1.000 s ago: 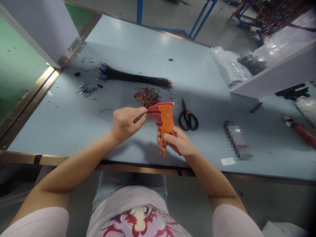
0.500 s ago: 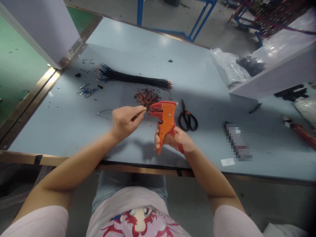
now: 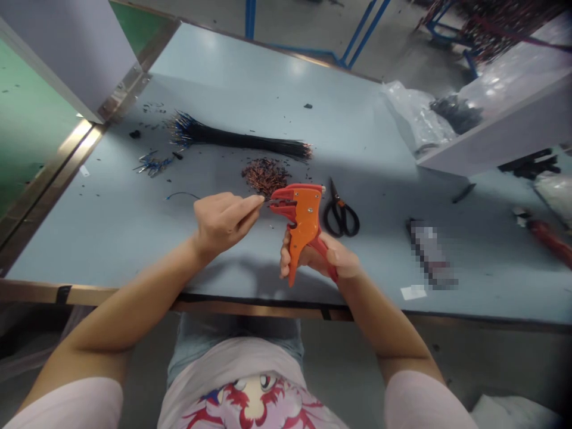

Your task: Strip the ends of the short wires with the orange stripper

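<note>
Between thumb and fingers, my left hand (image 3: 226,220) pinches a thin dark wire (image 3: 183,194), whose blue-tipped tail sticks out to the left. The pinched end sits at the jaws of an orange and red wire stripper (image 3: 306,214). My right hand (image 3: 328,256) is wrapped round the stripper's handles, and its jaws point left toward the left hand. Just behind the jaws lies a heap of short copper-coloured and dark scraps (image 3: 264,176). Whether the jaws bite on the wire cannot be made out.
A bundle of black wires (image 3: 241,140) lies behind the heap. Black-handled scissors (image 3: 341,217) rest right of the stripper. Blue-tipped pieces (image 3: 154,164) lie at left. Farther right are a blurred-out object (image 3: 431,253), a white paper slip (image 3: 413,292) and a plastic bag (image 3: 417,116).
The stripper's handles are spread slightly wider than before. My left hand has turned and shifted slightly left, and the wire's tail has moved left with it.
</note>
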Available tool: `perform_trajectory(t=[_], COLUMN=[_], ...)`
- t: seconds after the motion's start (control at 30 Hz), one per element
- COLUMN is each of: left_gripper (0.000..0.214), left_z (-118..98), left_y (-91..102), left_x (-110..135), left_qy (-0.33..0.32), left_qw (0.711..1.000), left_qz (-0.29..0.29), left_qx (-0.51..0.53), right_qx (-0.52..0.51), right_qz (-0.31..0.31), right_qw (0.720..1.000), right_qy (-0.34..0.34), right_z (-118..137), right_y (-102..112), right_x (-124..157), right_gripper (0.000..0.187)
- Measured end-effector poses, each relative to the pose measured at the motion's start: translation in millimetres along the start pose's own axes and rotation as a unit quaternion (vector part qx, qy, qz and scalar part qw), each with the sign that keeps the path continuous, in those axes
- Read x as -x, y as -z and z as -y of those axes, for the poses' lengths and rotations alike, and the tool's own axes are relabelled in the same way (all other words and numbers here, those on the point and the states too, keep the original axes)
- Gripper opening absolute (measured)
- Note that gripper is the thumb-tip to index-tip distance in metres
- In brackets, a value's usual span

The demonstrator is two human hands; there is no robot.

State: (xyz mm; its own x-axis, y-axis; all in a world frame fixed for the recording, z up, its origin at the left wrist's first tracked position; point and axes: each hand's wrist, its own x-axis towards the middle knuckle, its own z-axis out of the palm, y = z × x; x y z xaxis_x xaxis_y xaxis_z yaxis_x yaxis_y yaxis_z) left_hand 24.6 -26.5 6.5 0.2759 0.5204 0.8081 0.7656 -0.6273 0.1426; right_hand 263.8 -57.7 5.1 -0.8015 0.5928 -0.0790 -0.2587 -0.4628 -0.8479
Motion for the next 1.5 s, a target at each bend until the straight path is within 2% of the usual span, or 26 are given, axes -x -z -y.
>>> perform_trajectory(t=[0.17, 0.23, 0.3, 0.37, 0.4, 0.43, 0.47, 0.53, 0.6, 0.67, 0.73, 0.77, 0.83, 0.97, 1.07, 1.17, 1.23, 1.33, 1.5], left_gripper=[0.009, 0.008, 0.008, 0.01, 0.012, 0.013, 0.014, 0.014, 0.013, 0.01, 0.003, 0.004, 0.009, 0.009, 0.015, 0.018, 0.016, 0.012, 0.01], left_z=[6, 7, 7, 6, 6, 6, 6, 7, 7, 8, 9, 10, 13, 14, 9, 1, -3, -8, -11], left_y=[1.3, 0.7, -0.3, -1.7, -2.6, -3.4, -4.2, -5.3, -5.4, -4.4, -2.3, -1.1, 1.4, 3.5, 1.2, -3.2, -6.5, -11.4, -15.7], left_x=[-1, -2, -2, -2, -3, -3, -3, -2, -2, -2, -2, -1, -1, 2, 3, 2, 2, 4, 6], left_qy=[-0.093, -0.116, -0.072, 0.033, 0.091, 0.14, 0.174, 0.207, 0.203, 0.168, 0.108, 0.074, 0.016, -0.043, -0.118, -0.185, -0.199, -0.199, -0.191], left_qw=[0.994, 0.992, 0.997, 0.998, 0.993, 0.985, 0.977, 0.965, 0.965, 0.973, 0.98, 0.983, 0.988, 0.996, 0.991, 0.982, 0.979, 0.978, 0.978], left_qz=[-0.029, -0.029, -0.012, -0.012, -0.024, -0.045, -0.069, -0.106, -0.121, -0.135, -0.156, -0.161, -0.153, -0.077, -0.055, -0.033, -0.005, 0.014, 0.073], left_qx=[-0.039, -0.03, -0.002, 0.044, 0.067, 0.089, 0.106, 0.121, 0.112, 0.085, 0.059, 0.05, 0.03, -0.015, -0.008, 0.029, 0.05, 0.064, 0.046], right_qx=[-0.063, -0.07, -0.047, 0.016, 0.073, 0.151, 0.245, 0.453, 0.63, 0.744, 0.802, 0.815, 0.821, 0.804, 0.754, 0.704, 0.704, 0.724, 0.754], right_qz=[0.061, 0.063, 0.01, -0.098, -0.165, -0.228, -0.278, -0.313, -0.273, -0.224, -0.193, -0.182, -0.161, -0.146, -0.219, -0.309, -0.313, -0.287, -0.269], right_qw=[0.996, 0.996, 0.999, 0.995, 0.983, 0.962, 0.929, 0.835, 0.726, 0.629, 0.564, 0.549, 0.546, 0.576, 0.599, 0.581, 0.571, 0.564, 0.537], right_qy=[-0.016, -0.009, 0.014, 0.028, 0.023, 0.011, -0.003, -0.026, -0.035, -0.04, -0.045, -0.046, -0.042, 0.024, 0.153, 0.267, 0.284, 0.273, 0.267], right_z=[2, 4, 8, 11, 12, 13, 13, 11, 6, -2, -11, -16, -22, -25, -23, -21, -19, -17, -15], right_y=[4, 5, 6, 6, 6, 5, 4, -2, -10, -18, -23, -24, -24, -19, -11, -3, 0, 1, 3], right_x=[-1, -1, 0, -1, -2, -3, -4, -6, -8, -11, -15, -17, -20, -21, -18, -16, -16, -17, -18], right_gripper=[0.066, 0.071, 0.072, 0.065, 0.059, 0.051, 0.045, 0.037, 0.038, 0.044, 0.048, 0.049, 0.053, 0.049, 0.035, 0.03, 0.025, 0.014, 0.016])
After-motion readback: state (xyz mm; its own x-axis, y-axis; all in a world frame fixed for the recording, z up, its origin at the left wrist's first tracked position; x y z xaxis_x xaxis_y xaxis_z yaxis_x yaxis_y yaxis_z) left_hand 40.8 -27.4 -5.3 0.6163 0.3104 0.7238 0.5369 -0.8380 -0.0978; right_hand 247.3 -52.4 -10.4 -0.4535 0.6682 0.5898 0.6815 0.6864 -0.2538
